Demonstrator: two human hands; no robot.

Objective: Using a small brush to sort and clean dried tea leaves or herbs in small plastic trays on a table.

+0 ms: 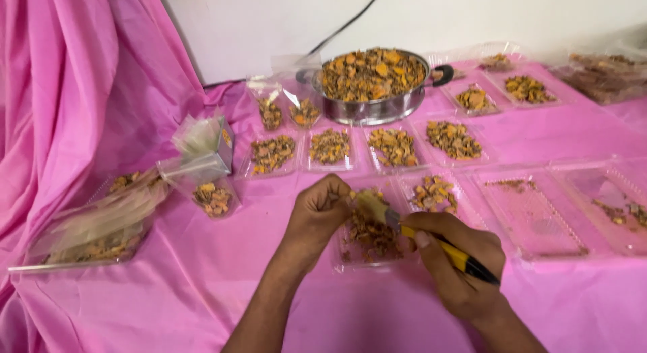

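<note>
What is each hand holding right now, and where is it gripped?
The right hand holds a yellow-and-black knife by its handle. The left hand pinches a yellowish piece at one end, over a clear tray.

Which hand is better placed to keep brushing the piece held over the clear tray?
Right. The right hand already grips the yellow-handled brush, bristles against the yellow piece. The left hand is occupied pinching that piece above the clear tray.
</note>
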